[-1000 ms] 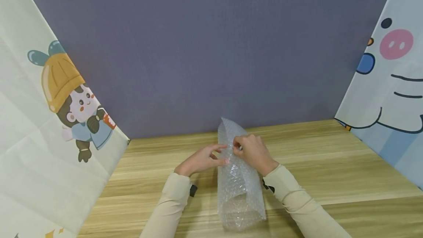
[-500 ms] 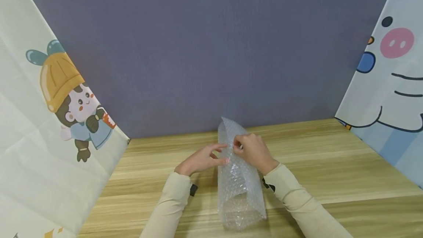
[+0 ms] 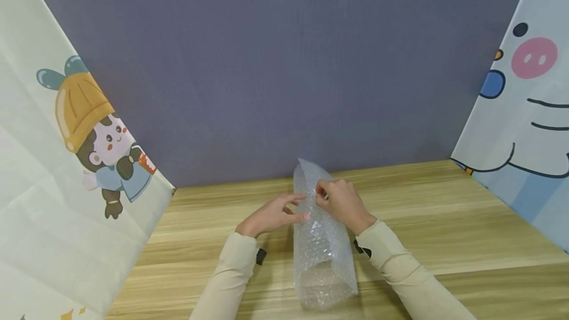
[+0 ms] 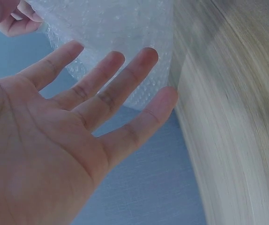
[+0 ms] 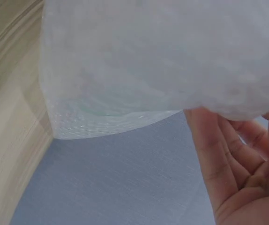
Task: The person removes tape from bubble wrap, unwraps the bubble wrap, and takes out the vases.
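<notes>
Behind everything in front of you rises the broad slate-blue fabric wall (image 3: 284, 63), and up against its foot runs the pale wood-grain tabletop (image 3: 200, 241). A white cartoon-printed cloth panel (image 3: 35, 186) slopes in on your left, a pale panel with a pink snout print (image 3: 542, 152) on your right. Centre stage — the clear, loosely rolled bubble-wrap tube (image 3: 311, 251) lies lengthwise on the wood, far end by the wall, a pointed corner sticking up. Beige sleeves (image 3: 400, 270) reach in from both sides. Your right hand (image 3: 344, 204) has thumb and forefinger pinching the wrap on its upper surface; your left hand (image 3: 271, 214) is spread at the tube's left side, fingers apart — whether every fingertip touches, I can't tell. A small black device (image 3: 261, 256) sits by your left cuff.
</notes>
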The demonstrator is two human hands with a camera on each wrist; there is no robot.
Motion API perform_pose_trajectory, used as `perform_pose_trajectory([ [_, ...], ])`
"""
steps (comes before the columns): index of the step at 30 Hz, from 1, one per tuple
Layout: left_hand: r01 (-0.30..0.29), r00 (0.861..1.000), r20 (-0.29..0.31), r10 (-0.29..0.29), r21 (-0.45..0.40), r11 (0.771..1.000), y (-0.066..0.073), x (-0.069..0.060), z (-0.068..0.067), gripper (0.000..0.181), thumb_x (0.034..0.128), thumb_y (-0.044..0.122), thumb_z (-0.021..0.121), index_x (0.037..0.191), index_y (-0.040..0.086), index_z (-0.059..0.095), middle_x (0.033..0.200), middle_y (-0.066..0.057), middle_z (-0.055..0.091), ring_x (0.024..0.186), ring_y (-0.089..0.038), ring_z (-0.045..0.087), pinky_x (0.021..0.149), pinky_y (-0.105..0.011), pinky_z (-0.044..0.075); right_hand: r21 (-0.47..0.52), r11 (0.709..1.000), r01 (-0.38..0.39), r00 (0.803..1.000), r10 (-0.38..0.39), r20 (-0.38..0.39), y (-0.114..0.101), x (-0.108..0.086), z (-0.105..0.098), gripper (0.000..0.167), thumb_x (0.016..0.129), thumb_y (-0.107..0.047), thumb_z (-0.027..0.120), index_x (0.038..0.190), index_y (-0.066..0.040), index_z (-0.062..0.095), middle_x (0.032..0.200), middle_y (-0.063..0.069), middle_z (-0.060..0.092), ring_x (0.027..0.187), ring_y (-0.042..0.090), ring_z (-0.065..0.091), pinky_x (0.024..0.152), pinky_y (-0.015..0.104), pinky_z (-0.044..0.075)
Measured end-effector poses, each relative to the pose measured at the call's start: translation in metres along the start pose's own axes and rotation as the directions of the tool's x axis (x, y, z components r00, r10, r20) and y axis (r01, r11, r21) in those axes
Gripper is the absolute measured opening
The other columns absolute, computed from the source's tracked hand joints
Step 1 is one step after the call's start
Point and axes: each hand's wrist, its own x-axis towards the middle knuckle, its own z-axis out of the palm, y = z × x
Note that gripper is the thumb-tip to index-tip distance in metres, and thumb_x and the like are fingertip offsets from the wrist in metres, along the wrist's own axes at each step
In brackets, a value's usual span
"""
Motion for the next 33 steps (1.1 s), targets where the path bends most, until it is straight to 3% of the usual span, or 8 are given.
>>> perform_pose_trajectory([
  [13,-0.018,1.000,0.015,0.018,0.015,1.000,-0.001,-0.007,0.000,0.067,0.0958,0.056,0.065,0.155,0.033,0.043,0.150,-0.009,0.053,0.123,-0.028,0.062,0.097,-0.045,0.056,0.016,1.000,-0.012,1.000,0.012,0.003,-0.007,-0.006,0.000,0.008,0.087,-0.008,0.074,0.083,-0.012,0.069,0.078,0.003,0.075,0.052,0.001,0.052,0.051,0.019,0.048],
  [27,-0.034,0.999,0.033,0.032,0.047,0.998,0.000,-0.011,0.000,0.067,0.0975,0.056,0.062,0.156,0.031,0.042,0.152,-0.009,0.051,0.125,-0.030,0.062,0.098,-0.045,0.055,0.079,0.997,-0.023,0.999,0.021,0.025,-0.006,-0.009,-0.003,0.008,0.088,-0.006,0.073,0.085,-0.013,0.069,0.081,0.003,0.076,0.070,0.012,0.071,0.062,0.026,0.059],
  [33,-0.033,0.999,0.036,0.030,0.065,0.997,0.001,-0.012,0.000,0.066,0.0987,0.056,0.060,0.157,0.032,0.041,0.152,-0.008,0.050,0.126,-0.031,0.061,0.100,-0.046,0.055,0.139,0.990,-0.035,0.997,0.025,0.075,-0.003,-0.008,-0.008,0.003,0.092,-0.010,0.071,0.092,-0.007,0.072,0.085,0.003,0.077,0.075,0.011,0.072,0.066,0.024,0.060],
])
